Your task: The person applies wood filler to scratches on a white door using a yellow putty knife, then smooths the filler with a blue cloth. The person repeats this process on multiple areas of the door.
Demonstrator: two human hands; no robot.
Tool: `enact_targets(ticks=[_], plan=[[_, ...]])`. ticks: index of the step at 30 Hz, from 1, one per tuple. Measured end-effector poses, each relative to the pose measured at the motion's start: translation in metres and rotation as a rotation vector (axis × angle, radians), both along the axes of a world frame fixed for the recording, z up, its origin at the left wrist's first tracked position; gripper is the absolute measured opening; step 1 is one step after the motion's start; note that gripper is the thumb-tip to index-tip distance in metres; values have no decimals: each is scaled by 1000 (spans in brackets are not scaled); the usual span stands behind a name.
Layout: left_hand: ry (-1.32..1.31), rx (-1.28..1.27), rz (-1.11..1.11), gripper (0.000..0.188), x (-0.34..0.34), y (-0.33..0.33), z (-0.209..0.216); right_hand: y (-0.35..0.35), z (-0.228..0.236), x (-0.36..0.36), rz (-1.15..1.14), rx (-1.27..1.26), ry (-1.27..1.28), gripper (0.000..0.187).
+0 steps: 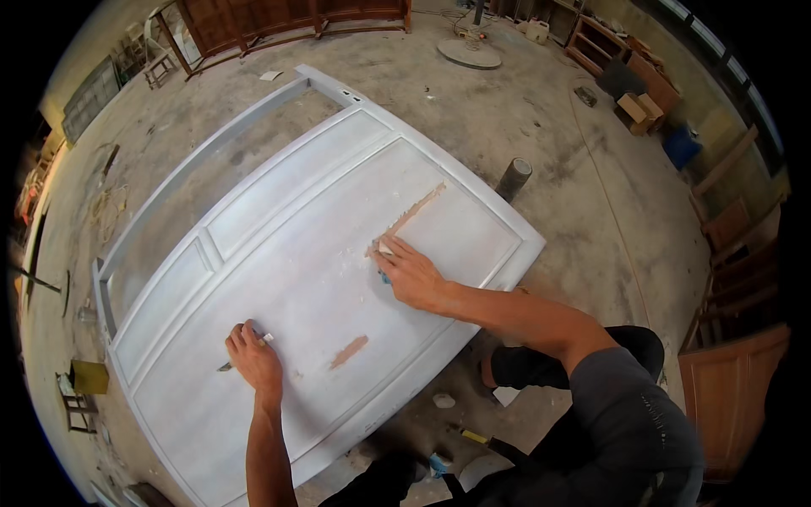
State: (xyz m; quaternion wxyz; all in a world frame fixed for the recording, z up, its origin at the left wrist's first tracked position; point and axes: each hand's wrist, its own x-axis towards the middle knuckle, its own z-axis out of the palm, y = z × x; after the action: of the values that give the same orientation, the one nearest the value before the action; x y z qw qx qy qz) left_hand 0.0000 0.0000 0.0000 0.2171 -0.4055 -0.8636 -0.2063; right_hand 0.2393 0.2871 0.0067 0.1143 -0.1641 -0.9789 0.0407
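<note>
A dark sleeve (629,401) sits near right; farther left, over a white panel (296,279), the left hand (255,357) has a closed grip on a slim tool (225,367), the right hand (414,277) on a mostly hidden pale piece (385,248).

The panel (296,262) spans the frame's centre, the left hand (255,355) over it at lower left, the right hand (411,275) near mid-frame. A cylinder (514,179) shows just behind its right edge; a box (639,111) and drum (681,147) sit at upper right.
</note>
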Motion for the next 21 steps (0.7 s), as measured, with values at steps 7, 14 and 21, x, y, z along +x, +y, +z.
enact_targets(ticks=[7, 14, 21], plan=[[-1, 4, 2, 35, 1, -8, 0, 48, 22, 18, -109, -45, 76, 45], [28, -4, -1, 33, -3, -10, 3, 48, 16, 14, 105, 48, 40, 51], [0, -5, 5, 29, 0, -2, 4, -9, 9, -17, 37, -68, 44, 54]])
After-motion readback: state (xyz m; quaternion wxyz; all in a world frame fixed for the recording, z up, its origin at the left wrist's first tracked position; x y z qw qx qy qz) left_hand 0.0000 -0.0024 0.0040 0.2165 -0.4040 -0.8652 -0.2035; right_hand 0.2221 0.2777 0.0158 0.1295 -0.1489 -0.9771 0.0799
